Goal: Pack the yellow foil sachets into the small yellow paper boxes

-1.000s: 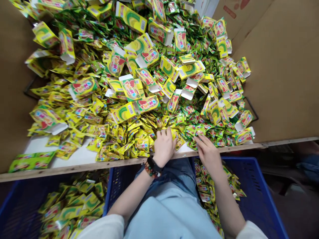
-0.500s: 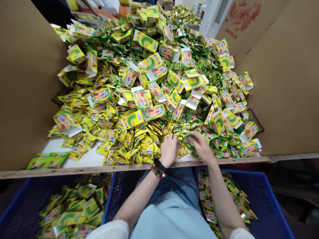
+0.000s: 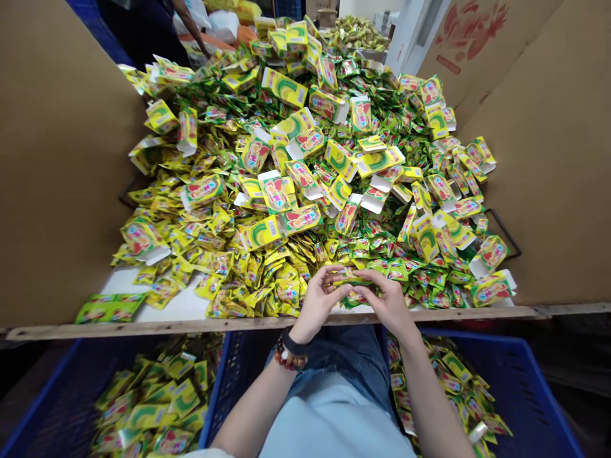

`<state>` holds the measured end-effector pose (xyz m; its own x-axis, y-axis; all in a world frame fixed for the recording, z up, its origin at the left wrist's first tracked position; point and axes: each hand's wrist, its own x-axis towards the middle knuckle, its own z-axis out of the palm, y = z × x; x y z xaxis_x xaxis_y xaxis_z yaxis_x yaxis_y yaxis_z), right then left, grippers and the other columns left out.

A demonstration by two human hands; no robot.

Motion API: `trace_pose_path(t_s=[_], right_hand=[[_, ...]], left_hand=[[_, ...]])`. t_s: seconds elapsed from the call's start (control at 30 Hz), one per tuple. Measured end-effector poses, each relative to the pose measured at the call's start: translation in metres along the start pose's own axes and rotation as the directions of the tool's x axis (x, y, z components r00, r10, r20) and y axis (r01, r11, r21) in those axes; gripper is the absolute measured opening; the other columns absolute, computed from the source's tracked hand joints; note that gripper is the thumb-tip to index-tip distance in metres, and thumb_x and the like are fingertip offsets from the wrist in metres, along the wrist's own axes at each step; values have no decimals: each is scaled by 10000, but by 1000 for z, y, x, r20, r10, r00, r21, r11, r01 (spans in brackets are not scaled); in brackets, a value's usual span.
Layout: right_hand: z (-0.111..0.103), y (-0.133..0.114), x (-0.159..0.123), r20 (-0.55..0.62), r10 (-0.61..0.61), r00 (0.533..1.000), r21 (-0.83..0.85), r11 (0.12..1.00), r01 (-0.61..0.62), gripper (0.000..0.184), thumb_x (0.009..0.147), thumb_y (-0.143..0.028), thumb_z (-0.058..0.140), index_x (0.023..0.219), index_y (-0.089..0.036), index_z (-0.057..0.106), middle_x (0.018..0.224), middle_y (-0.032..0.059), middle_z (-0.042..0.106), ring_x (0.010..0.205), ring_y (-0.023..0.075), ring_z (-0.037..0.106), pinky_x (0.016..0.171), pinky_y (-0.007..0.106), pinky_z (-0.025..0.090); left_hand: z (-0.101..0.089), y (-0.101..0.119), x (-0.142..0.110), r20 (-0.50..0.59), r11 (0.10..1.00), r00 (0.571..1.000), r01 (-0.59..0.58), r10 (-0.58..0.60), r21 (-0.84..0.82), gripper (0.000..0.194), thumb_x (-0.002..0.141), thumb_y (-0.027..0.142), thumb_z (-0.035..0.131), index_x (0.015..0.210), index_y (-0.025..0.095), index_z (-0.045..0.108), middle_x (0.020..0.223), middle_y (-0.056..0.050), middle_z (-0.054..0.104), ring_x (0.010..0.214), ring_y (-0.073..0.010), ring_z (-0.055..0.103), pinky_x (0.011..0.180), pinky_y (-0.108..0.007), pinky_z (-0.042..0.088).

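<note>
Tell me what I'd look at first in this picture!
Your eye would jump to the huge heap of shiny yellow-green packets and little printed boxes, piled between tall brown cardboard walls. At the heap's near edge, the left hand and right hand hold a small shiny packet between them. Below, blue crates hold more packets.

On a box (image 3: 300, 219) at the front of the pile (image 3: 305, 159), white-edged lettering looks like "TUNES", though it is too small to be sure; a barcode (image 3: 273, 233) sits beside it, and red print (image 3: 470, 28) on cardboard right of the pile is unreadable
</note>
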<state>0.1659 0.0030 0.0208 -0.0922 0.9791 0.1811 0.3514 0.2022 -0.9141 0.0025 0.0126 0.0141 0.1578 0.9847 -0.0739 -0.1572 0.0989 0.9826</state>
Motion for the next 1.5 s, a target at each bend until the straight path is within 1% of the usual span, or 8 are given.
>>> trace_pose_path(t_s=[0.3,0.47,0.7,0.9,1.03,1.2,1.37,1.5], right_hand=[[14,-5,-18,-117,242,963,356,915,-187,238,796,-397,697,915,-191,707,787,34,734,696,179,668,656,304,561],[3,-1,-28,-380,265,886,265,949,-171,226,780,-384,707,887,-187,675,756,12,680,652,154,620,601,260,514],[10,2,-37,-363,267,893,251,951,-182,243,811,-408,671,935,-200,683,767,24,674,655,170,627,609,279,517],[5,4,-34,-369,253,894,244,955,-169,255,799,-393,697,959,-195,694,791,24,683,653,159,609,595,271,498],[5,-8,-24,-468,232,853,305,948,-90,202,789,-352,722,927,-207,691,782,11,680,666,148,614,610,260,487],[4,-42,-6,-668,101,737,318,935,160,125,801,-277,718,911,-239,673,895,17,701,812,168,668,744,298,530],[-11,-50,11,-342,15,940,88,996,16,92,854,-259,628,901,-233,702,843,10,698,782,178,658,737,307,525],[-30,-45,12,-125,-28,992,-92,996,16,117,864,-237,596,884,-233,711,914,34,691,900,205,645,802,324,505]], left_hand=[[-9,25,3,-26,890,966,-226,257,396,232,830,392,658,906,173,654,845,-53,704,735,-168,660,671,-293,541],[-65,90,97,-316,459,737,9,597,888,577,852,523,594,1240,99,536,1213,-217,579,1166,-334,560,999,-487,435],[-88,105,162,-378,289,876,294,299,911,834,739,286,697,1430,41,301,1215,-291,540,1145,-432,562,948,-521,445],[-75,119,121,-223,351,752,-12,621,936,768,740,161,591,1443,122,281,1319,-193,471,1238,-330,489,1051,-477,395],[-49,119,67,57,324,827,-281,559,904,692,724,145,549,1387,158,353,1174,-120,555,1087,-274,557,954,-427,460],[-16,62,11,266,402,905,-390,331,828,652,713,170,549,1348,179,404,1123,-125,578,1037,-292,565,896,-428,479],[-1,15,-11,185,515,908,-371,377,773,698,715,171,582,1381,208,377,1193,-119,570,1072,-291,565,919,-425,472],[5,-2,-21,165,577,902,-387,400,719,720,699,152,593,1384,196,376,1253,-122,568,1138,-283,561,980,-420,461]])
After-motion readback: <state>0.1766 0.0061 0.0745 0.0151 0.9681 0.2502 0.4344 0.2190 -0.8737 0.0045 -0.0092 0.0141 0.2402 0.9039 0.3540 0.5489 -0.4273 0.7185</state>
